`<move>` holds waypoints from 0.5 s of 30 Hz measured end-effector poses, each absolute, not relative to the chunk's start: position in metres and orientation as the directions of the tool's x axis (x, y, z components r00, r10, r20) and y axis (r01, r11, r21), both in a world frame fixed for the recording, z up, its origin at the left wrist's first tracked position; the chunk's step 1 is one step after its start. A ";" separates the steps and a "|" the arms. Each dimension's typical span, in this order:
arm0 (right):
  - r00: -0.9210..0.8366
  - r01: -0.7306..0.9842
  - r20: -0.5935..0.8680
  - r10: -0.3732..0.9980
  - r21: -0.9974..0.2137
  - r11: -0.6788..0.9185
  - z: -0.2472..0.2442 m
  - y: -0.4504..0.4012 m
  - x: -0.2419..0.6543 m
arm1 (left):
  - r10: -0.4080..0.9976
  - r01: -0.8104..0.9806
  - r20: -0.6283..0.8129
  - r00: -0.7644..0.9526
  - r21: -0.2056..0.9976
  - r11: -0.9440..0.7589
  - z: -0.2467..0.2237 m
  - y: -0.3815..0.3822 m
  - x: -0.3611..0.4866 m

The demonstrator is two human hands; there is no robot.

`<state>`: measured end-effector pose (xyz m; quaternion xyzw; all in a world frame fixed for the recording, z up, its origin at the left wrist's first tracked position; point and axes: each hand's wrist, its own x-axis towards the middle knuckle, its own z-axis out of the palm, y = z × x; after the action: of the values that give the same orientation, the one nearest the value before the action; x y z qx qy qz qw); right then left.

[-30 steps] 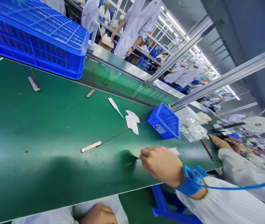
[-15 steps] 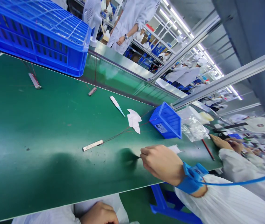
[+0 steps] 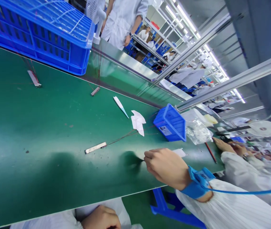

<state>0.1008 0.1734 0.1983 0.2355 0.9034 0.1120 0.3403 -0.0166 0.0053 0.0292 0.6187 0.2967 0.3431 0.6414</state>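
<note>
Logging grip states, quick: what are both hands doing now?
Left hand: closed, fingers curled; whether it holds anything cannot be told.
Right hand: looks open, fingers extended; no held item visible.

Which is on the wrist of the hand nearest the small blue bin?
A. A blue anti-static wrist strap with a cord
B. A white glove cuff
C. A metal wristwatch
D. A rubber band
A. A blue anti-static wrist strap circles the wrist of that hand, with its blue cord running off to the right.
</note>
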 end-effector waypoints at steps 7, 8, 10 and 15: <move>-0.666 0.353 -0.556 0.497 0.352 0.867 0.197 0.175 0.102 | 0.803 -0.072 0.027 0.596 0.997 0.020 0.035 0.006 -0.018; -0.667 0.354 -0.556 0.496 0.349 0.868 0.197 0.175 0.102 | 0.802 -0.071 0.024 0.597 0.997 0.024 0.035 0.006 -0.018; -0.668 0.357 -0.556 0.495 0.344 0.868 0.197 0.175 0.102 | 0.801 -0.070 0.019 0.598 0.997 0.028 0.036 0.005 -0.018; -0.667 0.373 -0.552 0.501 0.336 0.865 0.196 0.174 0.102 | 0.805 -0.074 0.014 0.594 0.997 0.037 0.036 0.005 -0.018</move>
<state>0.1024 0.1739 0.1959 0.2407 0.9076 0.0974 0.3298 -0.0184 0.0050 0.0357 0.6072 0.3009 0.3357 0.6543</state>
